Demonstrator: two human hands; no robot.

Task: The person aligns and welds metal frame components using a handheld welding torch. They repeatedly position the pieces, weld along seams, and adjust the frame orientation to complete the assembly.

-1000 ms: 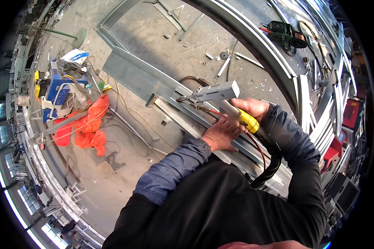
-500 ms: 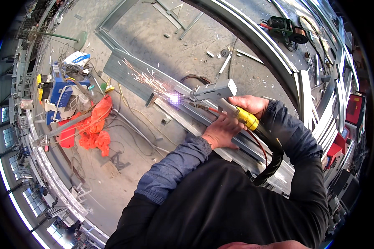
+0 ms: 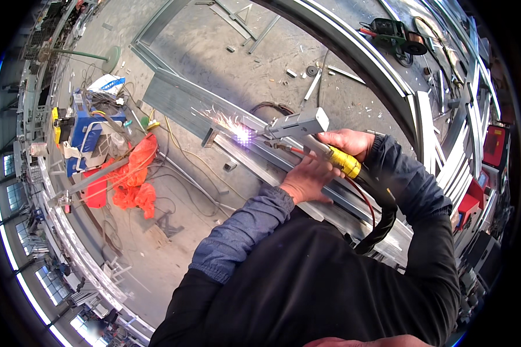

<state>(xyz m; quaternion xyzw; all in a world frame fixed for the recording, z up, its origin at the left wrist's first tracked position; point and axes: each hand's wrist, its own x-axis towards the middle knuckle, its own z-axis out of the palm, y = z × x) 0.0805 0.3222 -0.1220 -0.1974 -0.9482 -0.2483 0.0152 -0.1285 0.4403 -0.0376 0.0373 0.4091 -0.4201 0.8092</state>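
Throws a shorter spray of sparks (image 3: 227,122) than half a second earlier. Holds the grey torch (image 3: 298,125) wrapped in the right hand (image 3: 353,144), above the metal rails (image 3: 283,163), pointed at a bright arc (image 3: 243,137) near the right-hand edge of the flat plate (image 3: 179,101). Rests the left hand (image 3: 308,180) on the rails, beside the yellow sleeve (image 3: 345,162); cannot tell whether closed on anything. Trails a black cable (image 3: 386,215) over the rails toward their near edge.

- Metal profiles (image 3: 246,162) are laid diagonally across the centre.
- Over them, a torch (image 3: 300,125) is held by the right hand (image 3: 350,143).
- At left, a sheet (image 3: 134,180) is heaped below a machine (image 3: 88,133).
- At upper right, a wire feeder (image 3: 388,34) is placed.
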